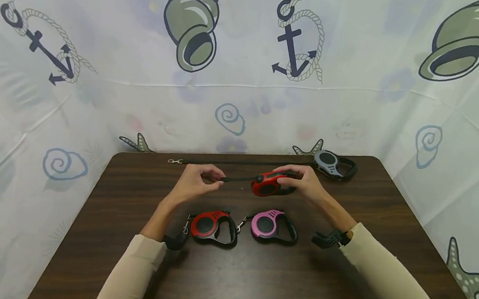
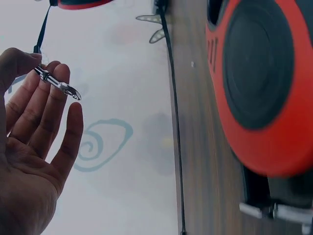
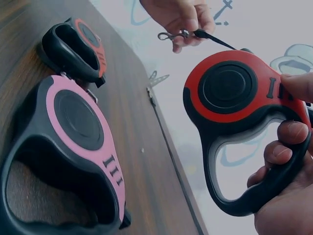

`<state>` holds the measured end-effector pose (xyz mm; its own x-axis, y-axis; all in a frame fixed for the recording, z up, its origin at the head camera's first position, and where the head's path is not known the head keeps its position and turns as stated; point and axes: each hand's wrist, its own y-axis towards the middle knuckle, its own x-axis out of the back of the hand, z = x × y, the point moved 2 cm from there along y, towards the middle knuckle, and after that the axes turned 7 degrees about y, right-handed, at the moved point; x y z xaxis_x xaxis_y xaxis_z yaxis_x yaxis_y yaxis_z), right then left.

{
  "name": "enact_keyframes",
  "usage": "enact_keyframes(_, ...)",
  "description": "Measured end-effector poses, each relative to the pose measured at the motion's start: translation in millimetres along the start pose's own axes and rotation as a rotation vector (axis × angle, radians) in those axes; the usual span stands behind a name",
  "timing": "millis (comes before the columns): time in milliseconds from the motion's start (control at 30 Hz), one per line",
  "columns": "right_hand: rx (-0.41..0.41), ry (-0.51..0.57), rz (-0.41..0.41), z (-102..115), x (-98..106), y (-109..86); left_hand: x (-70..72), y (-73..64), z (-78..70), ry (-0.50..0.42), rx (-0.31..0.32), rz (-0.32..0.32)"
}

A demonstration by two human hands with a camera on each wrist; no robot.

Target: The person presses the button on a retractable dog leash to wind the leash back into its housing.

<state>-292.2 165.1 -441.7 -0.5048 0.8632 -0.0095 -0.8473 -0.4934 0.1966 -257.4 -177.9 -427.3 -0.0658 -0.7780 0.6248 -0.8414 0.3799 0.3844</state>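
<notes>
Head view — red leash (image 1: 265, 186) in both hands (image 1: 196, 180) (image 1: 307, 184)

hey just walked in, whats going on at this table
A person's right hand holds a red retractable leash above the table, while the left hand pinches its cord beside the metal clip. Part of the cord is out. Another red leash and a pink leash lie nearer; a grey leash lies at the far edge, its line stretched leftward.
</notes>
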Motion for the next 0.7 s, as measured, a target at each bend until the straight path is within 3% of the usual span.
enact_keyframes(433, -0.04, 0.036, -0.035, -7.8, -18.8, 6.4, -12.1, 2.6, -6.8, -0.044, -0.003, -0.025)
enact_keyframes(700, -0.024, 0.088, -0.037, -11.7, -28.7, 9.3, -22.8, 3.7, -5.7, -0.059, 0.035, -0.055)
